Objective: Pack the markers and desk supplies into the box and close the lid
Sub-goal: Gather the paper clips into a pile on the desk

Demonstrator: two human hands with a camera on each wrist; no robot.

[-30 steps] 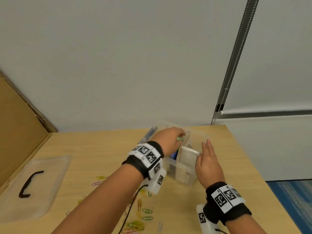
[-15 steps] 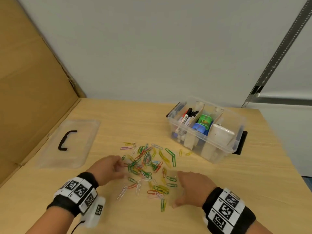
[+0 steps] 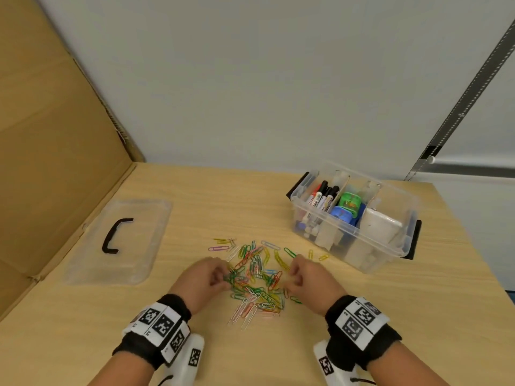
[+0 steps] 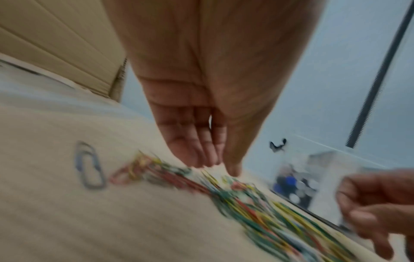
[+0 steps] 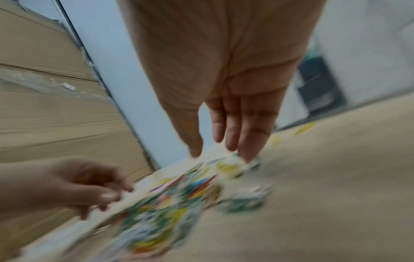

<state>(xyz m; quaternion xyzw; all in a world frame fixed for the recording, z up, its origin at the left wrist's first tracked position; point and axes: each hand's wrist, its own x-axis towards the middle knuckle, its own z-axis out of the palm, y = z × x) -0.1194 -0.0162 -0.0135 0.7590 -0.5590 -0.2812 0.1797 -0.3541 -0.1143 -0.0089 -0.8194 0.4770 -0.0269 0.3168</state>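
A pile of coloured paper clips (image 3: 256, 277) lies on the wooden table between my hands. My left hand (image 3: 223, 277) touches the pile's left edge with loosely bent fingers, and my right hand (image 3: 291, 274) touches its right edge the same way. The blurred wrist views show the left hand (image 4: 217, 166) and the right hand (image 5: 219, 156) with fingertips down on the clips (image 4: 246, 203), gripping nothing that I can make out. The clear box (image 3: 362, 246) stands open at the right rear, holding markers (image 3: 323, 196), a green item (image 3: 349, 201), a blue one and a white block (image 3: 379, 227).
The clear lid (image 3: 133, 246) with its black handle (image 3: 114, 235) lies flat on the table to the left. A cardboard sheet (image 3: 55, 135) leans along the left side. A few stray clips (image 3: 323, 257) lie near the box. The table's right edge runs just past the box.
Both hands left the box and came down to the clip pile. In the last half second they closed in on the pile from either side, bunching the clips.
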